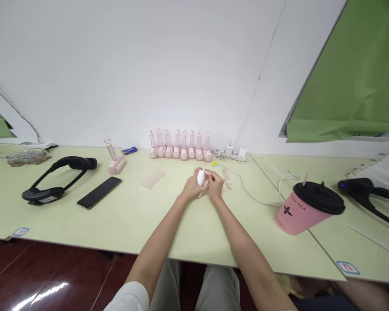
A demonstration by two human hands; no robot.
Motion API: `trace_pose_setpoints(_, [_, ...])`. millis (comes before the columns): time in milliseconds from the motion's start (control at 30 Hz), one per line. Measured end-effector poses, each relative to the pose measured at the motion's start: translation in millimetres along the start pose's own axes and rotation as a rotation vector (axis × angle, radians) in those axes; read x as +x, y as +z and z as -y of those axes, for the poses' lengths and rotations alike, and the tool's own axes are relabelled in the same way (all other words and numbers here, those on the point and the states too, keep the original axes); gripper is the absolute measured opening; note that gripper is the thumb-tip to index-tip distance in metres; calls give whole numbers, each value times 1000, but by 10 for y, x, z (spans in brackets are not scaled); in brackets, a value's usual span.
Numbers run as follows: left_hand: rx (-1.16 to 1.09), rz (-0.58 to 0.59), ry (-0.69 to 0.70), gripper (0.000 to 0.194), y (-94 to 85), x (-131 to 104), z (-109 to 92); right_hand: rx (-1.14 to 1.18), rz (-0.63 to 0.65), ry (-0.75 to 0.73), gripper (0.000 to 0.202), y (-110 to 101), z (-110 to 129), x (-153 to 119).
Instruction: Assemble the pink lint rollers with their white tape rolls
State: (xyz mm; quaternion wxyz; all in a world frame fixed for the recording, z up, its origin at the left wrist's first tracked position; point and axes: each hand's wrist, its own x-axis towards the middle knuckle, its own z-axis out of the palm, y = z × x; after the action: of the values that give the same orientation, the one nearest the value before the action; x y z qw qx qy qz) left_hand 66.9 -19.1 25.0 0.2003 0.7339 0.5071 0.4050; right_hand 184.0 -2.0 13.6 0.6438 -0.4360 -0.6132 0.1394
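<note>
Near the middle of the table, my left hand is closed around a white rounded object with pink parts. My right hand presses against the same object from the other side, fingers pinched on a small pinkish piece at its top. What exactly the piece is cannot be made out. Just right of my hands lies a pink tube with a small end loop. A translucent pale pink sheet lies flat to the left of them.
Several pink tubes on pink bases stand along the wall, one more set at left. A phone, black headset, blue packet, power strip, white cable and pink cup are on the table.
</note>
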Motion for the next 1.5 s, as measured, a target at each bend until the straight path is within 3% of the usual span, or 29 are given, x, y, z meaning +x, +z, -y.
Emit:
trace_pose_setpoints(200, [-39, 129, -14, 70, 116, 40, -83, 131, -143, 233, 28, -37, -182, 42])
trace_pose_setpoints(467, [-21, 217, -40, 74, 131, -9, -130, 308, -177, 333, 24, -48, -275, 55])
trace_pose_setpoints(667, [-116, 227, -49, 74, 239, -50, -200, 381, -203, 361, 24, -109, -341, 49])
trace_pose_setpoints(833, [-260, 213, -109, 91, 298, -104, -98, 434, -90, 361, 27, -118, -318, 40])
trace_pose_setpoints(1000, [-389, 226, -148, 103, 326, -126, -24, 371, 143, 397, 55, -111, -275, 57])
trace_pose_setpoints(1067, [-467, 255, -141, 106, 337, -99, -9, 310, 120, 339, 61, -165, -250, 71])
trace_pose_setpoints(1133, [-551, 251, -166, 106, 333, -42, 39, 129, 6, 242, 57, -255, -242, 80])
trace_pose_setpoints(1200, [-613, 180, -273, 94, 297, 30, 135, -138, -115, 173, 50, -349, -264, 79])
trace_pose_setpoints(1267, [-655, 79, -387, 73, 225, 94, 260, -382, -144, 116, 42, -411, -316, 65])
trace_pose_setpoints(1400, [-730, 24, -333, 57, 52, 147, 462, -708, 16, 88, 33, -403, -441, 7])
trace_pose_setpoints(1500, [-787, 12, -311, 56, -11, 167, 511, -761, 169, 121, 30, -360, -494, -21])
